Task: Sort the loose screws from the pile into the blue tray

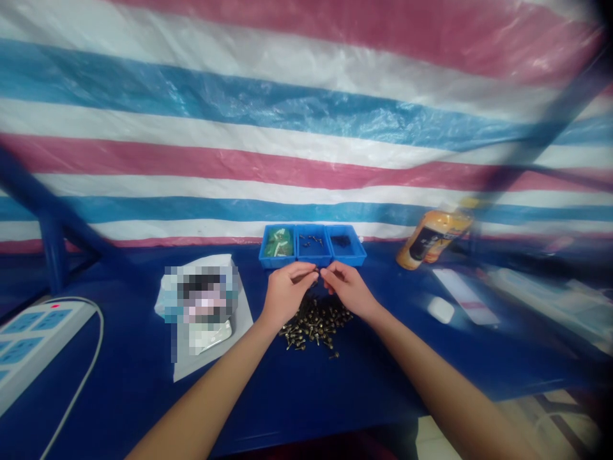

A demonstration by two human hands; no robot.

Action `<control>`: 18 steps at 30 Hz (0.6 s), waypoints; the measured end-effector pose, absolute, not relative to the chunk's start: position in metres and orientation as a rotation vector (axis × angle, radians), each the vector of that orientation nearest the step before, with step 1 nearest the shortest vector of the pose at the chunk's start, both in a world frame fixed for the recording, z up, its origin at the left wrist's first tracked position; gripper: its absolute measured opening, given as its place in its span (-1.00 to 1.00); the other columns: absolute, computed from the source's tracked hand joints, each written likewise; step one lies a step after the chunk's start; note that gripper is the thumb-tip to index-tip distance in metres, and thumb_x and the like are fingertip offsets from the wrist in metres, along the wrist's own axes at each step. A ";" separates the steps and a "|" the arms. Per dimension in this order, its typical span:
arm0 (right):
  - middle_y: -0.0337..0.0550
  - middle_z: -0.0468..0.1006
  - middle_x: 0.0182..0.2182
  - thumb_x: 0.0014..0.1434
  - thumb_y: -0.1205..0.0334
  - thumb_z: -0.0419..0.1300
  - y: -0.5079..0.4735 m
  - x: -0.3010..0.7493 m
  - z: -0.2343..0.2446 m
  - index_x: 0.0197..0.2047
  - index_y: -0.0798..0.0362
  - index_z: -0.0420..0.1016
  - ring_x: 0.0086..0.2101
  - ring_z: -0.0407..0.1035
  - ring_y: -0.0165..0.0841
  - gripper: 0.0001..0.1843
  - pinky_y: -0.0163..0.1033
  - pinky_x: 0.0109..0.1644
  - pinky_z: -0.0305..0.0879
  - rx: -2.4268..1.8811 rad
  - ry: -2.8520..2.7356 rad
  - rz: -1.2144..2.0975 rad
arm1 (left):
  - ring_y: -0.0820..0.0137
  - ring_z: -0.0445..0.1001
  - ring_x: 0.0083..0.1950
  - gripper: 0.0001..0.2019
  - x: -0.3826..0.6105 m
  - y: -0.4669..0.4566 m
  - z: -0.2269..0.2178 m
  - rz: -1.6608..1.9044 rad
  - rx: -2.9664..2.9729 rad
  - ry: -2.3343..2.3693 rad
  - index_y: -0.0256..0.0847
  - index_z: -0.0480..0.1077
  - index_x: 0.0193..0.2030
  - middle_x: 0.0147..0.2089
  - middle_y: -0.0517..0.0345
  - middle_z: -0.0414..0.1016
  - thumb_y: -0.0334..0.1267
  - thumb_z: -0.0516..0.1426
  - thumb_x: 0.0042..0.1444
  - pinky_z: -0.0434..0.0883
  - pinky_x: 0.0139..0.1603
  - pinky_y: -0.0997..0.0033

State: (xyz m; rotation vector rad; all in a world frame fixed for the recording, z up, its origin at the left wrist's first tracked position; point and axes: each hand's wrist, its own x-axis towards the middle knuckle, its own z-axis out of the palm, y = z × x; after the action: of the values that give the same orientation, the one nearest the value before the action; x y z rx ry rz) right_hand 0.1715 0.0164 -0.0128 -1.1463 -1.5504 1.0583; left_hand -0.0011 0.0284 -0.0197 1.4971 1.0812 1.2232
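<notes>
My left hand (287, 295) and my right hand (348, 291) hover just above a heap of small bronze-coloured screws (316, 326) on the blue tabletop (124, 390). Their fingertips are pinched and nearly meet, but anything between them is too small to make out. Just beyond them stands a blue three-compartment tray (295, 260). Its left compartment holds green pieces, the middle a few small screws, and the right a dark clump.
A white power strip (38, 338) with its cable lies at the left. A paper sheet (215, 351) bears a pixelated packet. A yellow-orange bottle (433, 237) lies at the right near a white mouse (440, 310). A striped tarp hangs behind.
</notes>
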 end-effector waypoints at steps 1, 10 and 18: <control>-0.30 0.40 -0.56 0.22 -0.15 0.17 0.016 0.171 -0.012 -0.43 0.05 0.32 -0.54 0.28 -0.45 -0.57 -0.32 -0.42 0.19 -1.148 -1.555 1.054 | 0.22 0.62 -0.15 -0.73 -0.001 0.028 -0.019 1.225 1.483 1.075 -0.24 0.55 -0.16 -0.16 0.01 0.64 -0.14 0.29 0.05 0.57 -0.05 0.20; -0.30 0.40 -0.56 0.26 -0.11 0.14 0.013 0.170 -0.010 -0.45 0.05 0.32 -0.52 0.29 -0.45 -0.57 -0.33 -0.39 0.21 -1.166 -1.564 1.031 | 0.23 0.62 -0.17 -0.73 0.001 0.026 -0.017 1.212 1.389 1.054 -0.25 0.52 -0.17 -0.21 0.03 0.64 -0.16 0.31 0.02 0.57 -0.14 0.30; -0.25 0.44 -0.55 0.28 -0.09 0.12 0.013 0.171 -0.010 -0.49 0.07 0.37 -0.51 0.28 -0.44 -0.55 -0.32 -0.38 0.21 -1.155 -1.581 1.015 | 0.22 0.62 -0.15 -0.73 0.000 0.026 -0.018 1.198 1.400 1.045 -0.25 0.51 -0.16 -0.20 0.01 0.64 -0.17 0.32 0.01 0.56 -0.12 0.27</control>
State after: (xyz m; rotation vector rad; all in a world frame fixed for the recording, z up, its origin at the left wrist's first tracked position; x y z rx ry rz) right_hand 0.1707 0.0129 -0.0098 -1.1549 -1.5808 1.0152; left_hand 0.0000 0.0260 -0.0181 1.3999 1.0451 1.1983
